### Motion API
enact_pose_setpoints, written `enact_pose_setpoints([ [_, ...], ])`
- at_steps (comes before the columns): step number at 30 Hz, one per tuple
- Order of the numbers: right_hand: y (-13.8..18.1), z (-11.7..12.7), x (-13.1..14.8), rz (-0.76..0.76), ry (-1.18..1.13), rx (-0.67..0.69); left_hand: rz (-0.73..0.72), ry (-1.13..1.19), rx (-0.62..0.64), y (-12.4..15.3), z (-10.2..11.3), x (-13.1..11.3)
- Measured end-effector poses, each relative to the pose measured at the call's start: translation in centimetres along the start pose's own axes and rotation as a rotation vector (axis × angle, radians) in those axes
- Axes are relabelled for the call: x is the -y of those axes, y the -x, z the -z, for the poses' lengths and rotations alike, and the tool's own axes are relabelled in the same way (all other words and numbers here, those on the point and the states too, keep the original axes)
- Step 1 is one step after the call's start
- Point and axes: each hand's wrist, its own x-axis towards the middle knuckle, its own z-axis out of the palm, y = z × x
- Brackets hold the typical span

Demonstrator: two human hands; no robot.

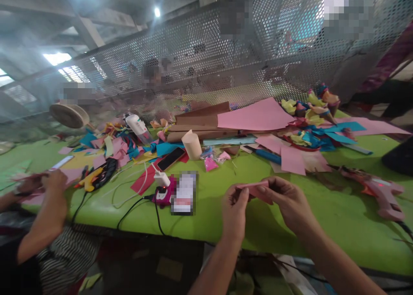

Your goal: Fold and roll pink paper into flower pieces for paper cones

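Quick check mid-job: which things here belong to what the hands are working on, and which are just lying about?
In use:
- pink strip
- left hand and right hand, both pinching it

Lying about on the green table:
- pink glue gun
- yellow glue gun
- phone
- cream cone
- pink sheet
- paper scraps

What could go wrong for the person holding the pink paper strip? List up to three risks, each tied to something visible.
1. The pink strip, pinched between left hand and right hand, could crease or tear.
2. The glue gun lies near the right arm; if hot, a brush might burn.
3. The black cable hangs over the table edge and could snag.
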Motion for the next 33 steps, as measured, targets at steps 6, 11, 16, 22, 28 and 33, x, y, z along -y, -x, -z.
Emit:
enact_pose_setpoints([
  [6,0.4,-0.3,0.5,-0.022,-0.038,-0.011,0.006,-0.005,0.009,-0.3,0.1,0.2],
  [11,0.7,-0.3,0.6,-0.012,-0.03,-0.01,0.04,0.022,0.019,-0.4,0.0,0.1],
  [16,0.7,-0.2,0.4,-0.018,-0.007,0.004,0.058,0.058,0.008,-0.4,-0.3,0.0],
  [22,0.7,0.1,-0.4,-0.043,-0.039,0.022,0.06,0.057,-0.008,-0.4,-0.4,0.0],
  [28,0.7,0.1,-0.7,-0.066,-0.069,0.011,0.063,0.075,-0.023,-0.4,-0.5,0.0],
  [33,0.8,0.4,-1.2,-0.045,-0.053,0.025,0.075,0.09,-0.037,-0.4,-0.5,0.0],
])
